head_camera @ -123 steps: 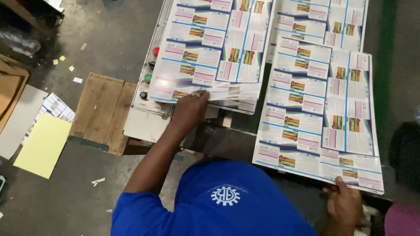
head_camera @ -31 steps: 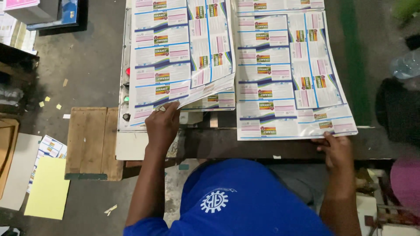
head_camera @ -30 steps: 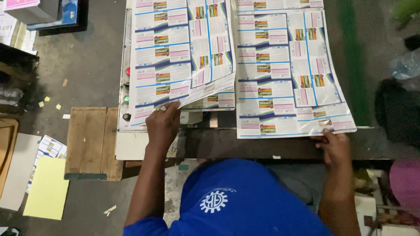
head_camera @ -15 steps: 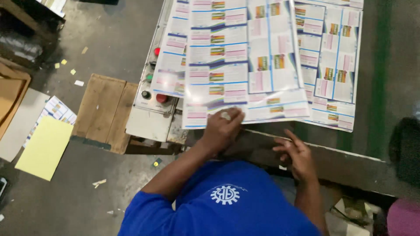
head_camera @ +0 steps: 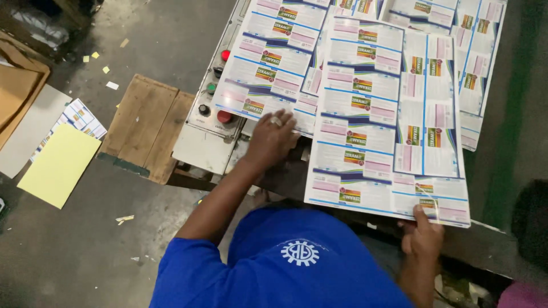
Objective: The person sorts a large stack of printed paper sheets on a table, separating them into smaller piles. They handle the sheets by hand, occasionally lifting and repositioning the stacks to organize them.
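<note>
My right hand pinches the near right corner of a large glossy printed sheet, which is covered in rows of label panels. The sheet slants across the machine table, between two piles. My left hand, with a ring on one finger, lies on the near edge of the left pile of the same sheets, fingers curled onto it. A second pile lies at the right, partly under the held sheet. My blue shirt fills the bottom of the view.
A grey control panel with red, green and black buttons sits left of the left pile. On the concrete floor to the left are a wooden board, a yellow sheet, loose printed sheets and cardboard. The table's dark front edge runs lower right.
Half a second ago my right hand hovered empty near the table edge. Now it holds a sheet by its corner, further right. My left hand has shifted slightly left along the left pile's edge.
</note>
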